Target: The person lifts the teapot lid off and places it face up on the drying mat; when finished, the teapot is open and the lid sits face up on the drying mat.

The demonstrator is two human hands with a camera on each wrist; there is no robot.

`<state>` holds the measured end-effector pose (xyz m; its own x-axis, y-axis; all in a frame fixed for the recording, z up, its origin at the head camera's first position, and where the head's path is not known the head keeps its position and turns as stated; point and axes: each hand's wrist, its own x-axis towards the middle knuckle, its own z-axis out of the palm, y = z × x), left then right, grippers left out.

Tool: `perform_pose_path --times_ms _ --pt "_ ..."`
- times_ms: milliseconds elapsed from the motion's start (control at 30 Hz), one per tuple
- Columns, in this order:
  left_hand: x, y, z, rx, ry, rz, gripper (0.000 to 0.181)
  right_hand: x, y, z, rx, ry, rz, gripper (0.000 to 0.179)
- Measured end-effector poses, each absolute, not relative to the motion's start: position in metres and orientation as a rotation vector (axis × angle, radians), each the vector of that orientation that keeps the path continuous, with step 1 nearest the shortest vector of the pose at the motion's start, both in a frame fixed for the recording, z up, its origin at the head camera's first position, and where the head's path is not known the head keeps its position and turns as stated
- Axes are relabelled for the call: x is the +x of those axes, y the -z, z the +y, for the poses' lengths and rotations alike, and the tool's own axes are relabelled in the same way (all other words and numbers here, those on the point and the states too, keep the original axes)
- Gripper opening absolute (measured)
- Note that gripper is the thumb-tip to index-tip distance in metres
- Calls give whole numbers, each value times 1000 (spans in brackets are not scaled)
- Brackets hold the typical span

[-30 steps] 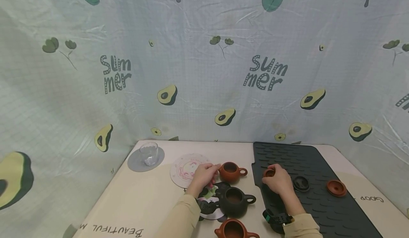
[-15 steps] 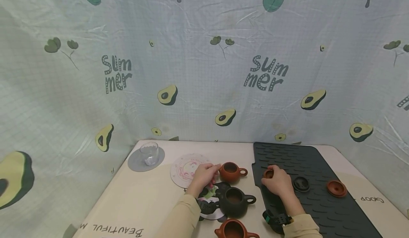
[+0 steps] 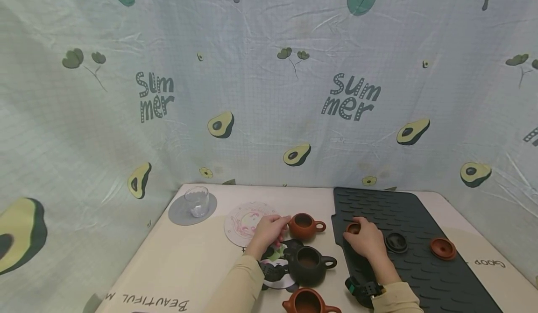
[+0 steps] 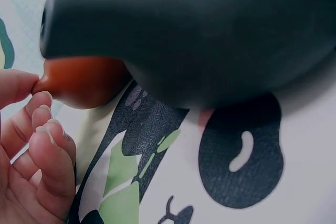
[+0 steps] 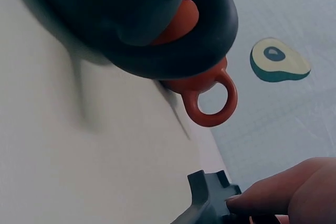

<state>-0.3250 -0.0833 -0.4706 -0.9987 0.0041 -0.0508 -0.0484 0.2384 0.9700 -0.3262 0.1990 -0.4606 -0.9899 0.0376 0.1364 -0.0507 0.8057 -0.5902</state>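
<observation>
With thumb and forefinger, my left hand (image 3: 268,232) pinches the spout of an orange-brown teapot (image 3: 303,229) standing at the back. The left wrist view shows that pinch at the spout tip (image 4: 40,84). A black teapot (image 3: 308,268) stands nearer, its spout pointing left, and another orange-brown teapot (image 3: 307,302) is cut off by the bottom edge. None of the three wears a lid. At the left edge of the black mat (image 3: 437,275), my right hand (image 3: 367,238) pinches a small orange-brown lid (image 3: 354,228), hollow side up, partly covered by the fingers.
On the mat lie a black lid (image 3: 396,242) and an orange-brown lid (image 3: 442,247). At the far left a clear glass cup (image 3: 196,202) stands on a grey round coaster (image 3: 178,214). A pink printed round mat (image 3: 239,224) lies behind my left hand.
The head view has drifted slightly. My left hand stays at the teapot's spout, and my right hand keeps its pinch on the small lid with only a tiny shift.
</observation>
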Motion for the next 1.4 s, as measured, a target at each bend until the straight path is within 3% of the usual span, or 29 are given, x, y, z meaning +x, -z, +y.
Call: perform_pose_path --times_ms 1400 --pt "-326 478 -86 -7 -1968 2418 40 -328 474 198 6 -960 -2854 60"
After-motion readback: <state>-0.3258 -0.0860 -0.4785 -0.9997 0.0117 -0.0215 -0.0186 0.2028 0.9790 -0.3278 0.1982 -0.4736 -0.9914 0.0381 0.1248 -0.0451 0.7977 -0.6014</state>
